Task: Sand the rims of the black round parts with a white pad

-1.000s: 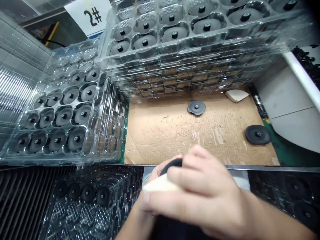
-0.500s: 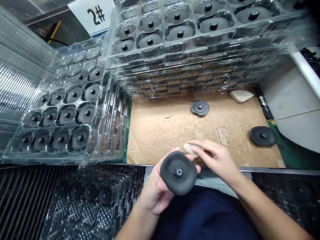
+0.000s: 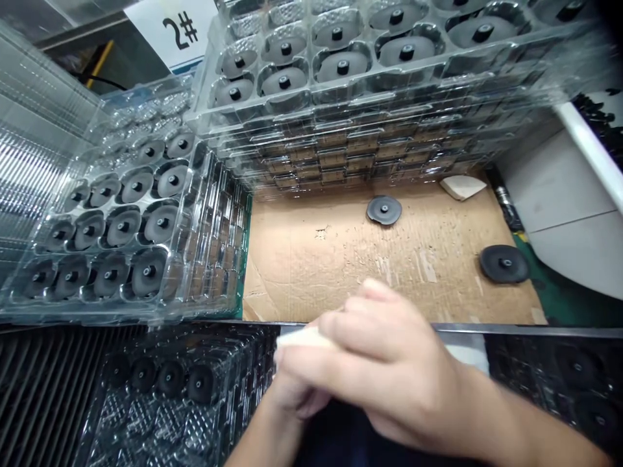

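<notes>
My right hand [image 3: 384,363] is closed around a white cloth pad [image 3: 302,337] and lies over my left hand [image 3: 292,392] at the bottom of the view. The black rubber disc with a central hub, seen earlier in my left hand, is hidden behind my right hand. Two more such discs lie on the cardboard sheet [image 3: 321,272], one [image 3: 384,210] near the stacked trays and one [image 3: 504,264] at the right edge. A folded white pad [image 3: 462,187] lies at the back of the sheet.
Stacked clear plastic trays [image 3: 285,81] holding rows of black discs stand at the back, with another tray stack [image 3: 111,220] to the left. Dark trays [image 3: 170,383] sit below the bench edge. A "2#" sign [image 3: 175,29] stands behind, and a white panel [image 3: 564,207] is at right.
My right hand has moved left with the white pad and now covers the disc and most of my left hand. Half a second ago, the disc's hub faced up in full view.
</notes>
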The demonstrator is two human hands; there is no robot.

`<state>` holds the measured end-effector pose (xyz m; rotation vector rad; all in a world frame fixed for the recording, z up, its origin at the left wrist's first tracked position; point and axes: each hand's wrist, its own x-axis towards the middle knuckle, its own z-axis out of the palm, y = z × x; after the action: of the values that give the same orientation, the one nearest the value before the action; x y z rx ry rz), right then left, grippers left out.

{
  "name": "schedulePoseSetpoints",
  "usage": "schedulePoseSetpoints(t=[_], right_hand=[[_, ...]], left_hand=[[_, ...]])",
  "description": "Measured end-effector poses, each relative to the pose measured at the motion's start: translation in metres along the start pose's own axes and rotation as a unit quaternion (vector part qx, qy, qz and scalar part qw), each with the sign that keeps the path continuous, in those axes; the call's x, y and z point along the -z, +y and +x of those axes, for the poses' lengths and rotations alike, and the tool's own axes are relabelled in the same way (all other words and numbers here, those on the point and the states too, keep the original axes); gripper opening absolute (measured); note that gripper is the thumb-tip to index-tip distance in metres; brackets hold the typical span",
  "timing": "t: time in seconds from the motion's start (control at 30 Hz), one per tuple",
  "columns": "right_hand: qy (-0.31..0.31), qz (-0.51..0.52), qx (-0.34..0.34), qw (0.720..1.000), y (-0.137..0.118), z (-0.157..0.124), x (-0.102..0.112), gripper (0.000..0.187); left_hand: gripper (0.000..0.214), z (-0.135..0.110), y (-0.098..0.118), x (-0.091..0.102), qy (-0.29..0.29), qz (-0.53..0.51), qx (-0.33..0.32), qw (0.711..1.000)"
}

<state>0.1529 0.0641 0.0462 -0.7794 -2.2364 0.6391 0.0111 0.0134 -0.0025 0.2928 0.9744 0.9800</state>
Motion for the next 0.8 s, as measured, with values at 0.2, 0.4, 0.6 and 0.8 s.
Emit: schedulePoseSetpoints(t=[0.2, 0.4, 0.6, 0.8], right_hand=[[0.011, 0.000, -0.240, 0.971, 0.037, -0.031, -0.011, 0.023], [-0.018, 0.059, -0.303, 0.951, 0.056, -0.075, -0.052, 0.020], [0.134, 0.057, -0.285, 0.948, 0.017, -0.031, -0.020, 0.022], [0.004, 0.123, -0.096, 0.988, -0.019, -0.003, -0.009, 0.024]], left_hand=[[0.071, 0.006, 0.004, 0.011, 0.028, -0.029, -0.075, 0.996], [0.065, 0.008, 0.008, 0.014, 0.041, -0.033, -0.074, 0.996], [0.068, 0.006, 0.006, 0.000, 0.030, -0.037, -0.056, 0.997], [0.050, -0.001, 0.007, 0.001, 0.007, -0.038, -0.055, 0.998]])
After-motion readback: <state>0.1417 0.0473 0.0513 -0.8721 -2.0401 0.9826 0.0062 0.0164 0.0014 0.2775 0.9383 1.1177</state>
